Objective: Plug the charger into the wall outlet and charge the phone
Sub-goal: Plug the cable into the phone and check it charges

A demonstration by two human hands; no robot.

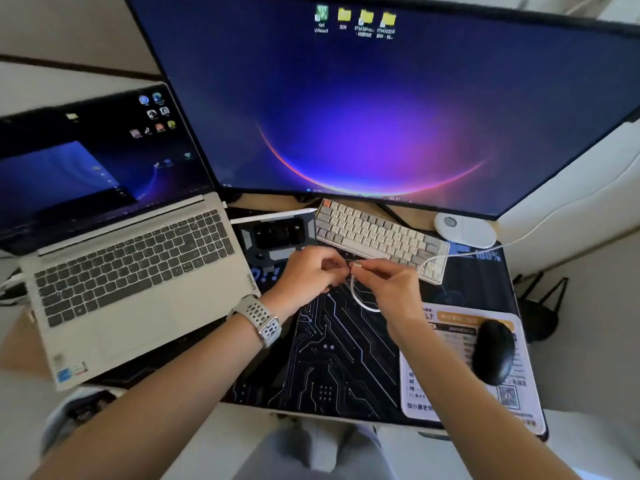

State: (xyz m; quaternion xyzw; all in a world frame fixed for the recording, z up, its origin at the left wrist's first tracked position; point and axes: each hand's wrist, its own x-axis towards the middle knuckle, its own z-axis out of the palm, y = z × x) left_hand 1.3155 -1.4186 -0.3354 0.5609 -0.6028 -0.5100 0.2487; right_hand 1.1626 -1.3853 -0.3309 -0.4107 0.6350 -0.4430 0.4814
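Note:
My right hand (pixel 388 285) pinches the plug end of a white charging cable (pixel 363 306) above the dark desk mat (pixel 339 358). The cable loops down under that hand, then runs right across the small keyboard (pixel 377 233) and off past the desk's right edge. My left hand (pixel 308 275), with a grey watch on its wrist, is closed on a thin dark object right next to the plug tip. That object is mostly hidden by the fingers, so I cannot tell whether it is the phone. No wall outlet or charger brick is in view.
An open laptop (pixel 131 268) sits at the left and a large monitor (pixel 381 98) at the back. A black mouse (pixel 493 351) lies on a printed pad at the right. A white round device (pixel 464 230) and a black gadget (pixel 277 233) sit near the keyboard.

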